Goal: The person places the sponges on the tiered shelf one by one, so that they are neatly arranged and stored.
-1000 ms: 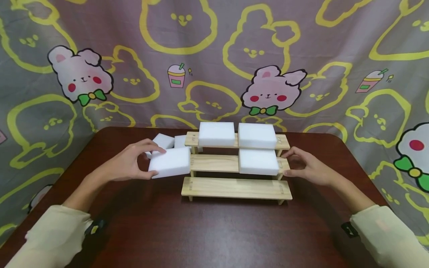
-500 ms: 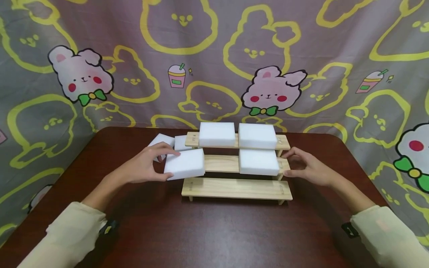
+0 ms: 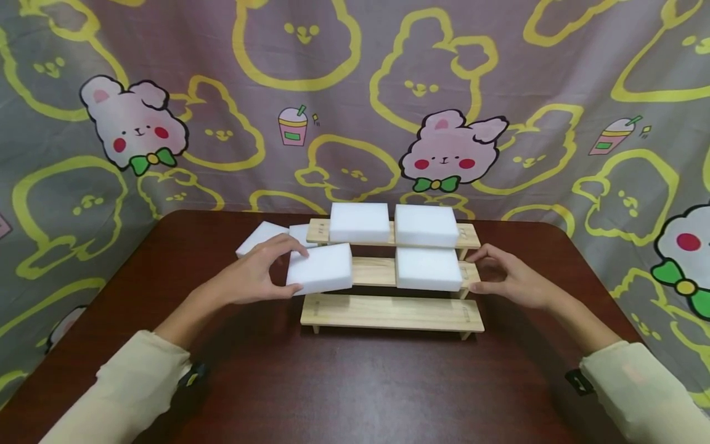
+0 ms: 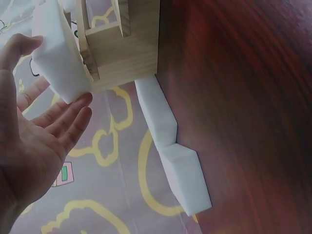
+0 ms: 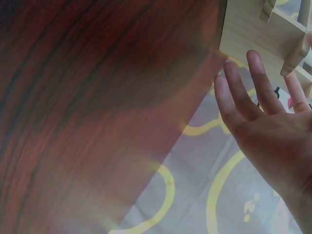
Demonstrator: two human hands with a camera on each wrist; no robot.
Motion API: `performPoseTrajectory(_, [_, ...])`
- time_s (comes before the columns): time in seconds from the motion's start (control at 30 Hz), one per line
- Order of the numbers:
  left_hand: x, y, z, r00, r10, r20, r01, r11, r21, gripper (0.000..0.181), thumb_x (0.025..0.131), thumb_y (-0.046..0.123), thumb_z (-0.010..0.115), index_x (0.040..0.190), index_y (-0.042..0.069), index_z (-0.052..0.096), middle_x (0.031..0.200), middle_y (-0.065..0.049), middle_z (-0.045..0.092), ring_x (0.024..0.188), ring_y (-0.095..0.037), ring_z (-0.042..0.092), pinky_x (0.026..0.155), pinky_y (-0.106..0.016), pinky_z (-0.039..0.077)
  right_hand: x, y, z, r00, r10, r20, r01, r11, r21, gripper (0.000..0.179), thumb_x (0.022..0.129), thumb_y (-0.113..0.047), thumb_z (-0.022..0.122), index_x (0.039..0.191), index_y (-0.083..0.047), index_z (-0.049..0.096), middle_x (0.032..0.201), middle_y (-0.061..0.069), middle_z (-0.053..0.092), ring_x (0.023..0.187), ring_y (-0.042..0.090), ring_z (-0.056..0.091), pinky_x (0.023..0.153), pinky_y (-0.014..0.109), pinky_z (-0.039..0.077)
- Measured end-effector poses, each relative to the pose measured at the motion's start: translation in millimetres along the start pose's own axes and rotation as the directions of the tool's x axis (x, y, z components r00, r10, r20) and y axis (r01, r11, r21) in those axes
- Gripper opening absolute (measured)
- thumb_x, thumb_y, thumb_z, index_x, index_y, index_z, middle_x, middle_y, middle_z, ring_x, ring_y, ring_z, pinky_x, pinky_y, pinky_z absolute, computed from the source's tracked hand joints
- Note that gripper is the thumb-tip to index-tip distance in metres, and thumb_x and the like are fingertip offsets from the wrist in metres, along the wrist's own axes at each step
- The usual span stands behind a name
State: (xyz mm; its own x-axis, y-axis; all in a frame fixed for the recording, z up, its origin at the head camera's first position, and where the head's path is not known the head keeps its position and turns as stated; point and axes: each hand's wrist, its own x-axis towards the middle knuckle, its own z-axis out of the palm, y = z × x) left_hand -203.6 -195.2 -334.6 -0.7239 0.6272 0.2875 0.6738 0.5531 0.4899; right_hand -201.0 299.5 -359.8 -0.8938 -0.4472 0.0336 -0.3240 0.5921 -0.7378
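Observation:
My left hand [image 3: 249, 271] pinches a white foam block [image 3: 320, 268] between thumb and fingers, slightly tilted, over the left end of the middle tier of a wooden three-tier rack [image 3: 388, 311]. In the left wrist view this foam block [image 4: 58, 53] stands beside the rack's end, its far side hidden. My right hand [image 3: 513, 277] grips the right end of the middle tier with thumb and index finger; its other fingers extend loosely in the right wrist view. One foam block [image 3: 428, 269] sits on the middle tier's right half. Two more foam blocks [image 3: 359, 221] lie side by side on the top tier.
Behind my left hand, loose foam blocks [image 3: 263, 235] lie on the dark red-brown table [image 3: 355, 382], partly hidden by the hand and rack. A patterned curtain [image 3: 344, 111] hangs behind the table and along its sides.
My left hand has moved right with its foam block, from beside the rack to over the middle tier's left end. The right hand stays at the rack's right end.

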Motion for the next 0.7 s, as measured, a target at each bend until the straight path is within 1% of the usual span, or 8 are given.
performPoseTrajectory(0.27, [6.6,5.1,10.0,0.999,0.039,-0.039,-0.040,0.999,-0.034,0.045,0.078,0.014,0.085,0.118,0.006,0.066,0.124,-0.010,0.060,0.113,-0.029,0.059,0.094,-0.054,0.051,-0.1,0,0,1.000,-0.005,0.001,0.005,1.000,0.009,0.044,0.092,-0.014,0.080,0.125,-0.004,0.053,0.131,0.020,0.065,0.116,0.034,0.062,0.087,0.031,0.056])
performPoseTrajectory(0.4, [8.7,7.8,14.5,0.997,0.031,-0.064,-0.034,0.998,-0.049,0.046,0.078,0.014,0.085,0.118,0.005,0.067,0.124,-0.011,0.059,0.115,-0.029,0.058,0.096,-0.052,0.051,0.1,1,1,1.000,-0.005,0.001,0.005,1.000,0.012,0.044,0.092,-0.014,0.080,0.125,-0.004,0.052,0.131,0.021,0.065,0.116,0.034,0.062,0.086,0.031,0.056])
performPoseTrajectory(0.57, [8.6,11.2,21.2,0.996,0.007,-0.088,-0.011,0.999,-0.047,0.045,0.078,0.015,0.085,0.118,0.006,0.067,0.124,-0.011,0.059,0.114,-0.028,0.057,0.095,-0.049,0.050,-0.2,1,1,1.000,-0.008,-0.003,0.008,1.000,0.006,0.044,0.092,-0.014,0.080,0.124,-0.004,0.053,0.130,0.021,0.065,0.116,0.034,0.062,0.085,0.031,0.057])
performPoseTrajectory(0.63, [8.7,13.4,24.6,0.995,0.005,-0.095,-0.009,0.999,-0.044,0.044,0.079,0.015,0.085,0.119,0.006,0.068,0.124,-0.012,0.059,0.111,-0.028,0.056,0.092,-0.049,0.050,-0.1,1,1,1.000,-0.011,-0.004,0.011,1.000,0.008,0.044,0.091,-0.014,0.080,0.124,-0.004,0.053,0.130,0.021,0.065,0.115,0.033,0.062,0.085,0.031,0.057])
performPoseTrajectory(0.7, [9.2,15.6,27.9,0.995,0.011,-0.102,-0.015,0.999,-0.041,0.044,0.079,0.014,0.085,0.119,0.006,0.068,0.123,-0.012,0.059,0.104,-0.028,0.057,0.087,-0.046,0.051,-0.2,1,1,1.000,-0.012,-0.005,0.012,1.000,0.009,0.043,0.092,-0.014,0.080,0.124,-0.004,0.053,0.130,0.020,0.065,0.115,0.033,0.062,0.085,0.030,0.057])
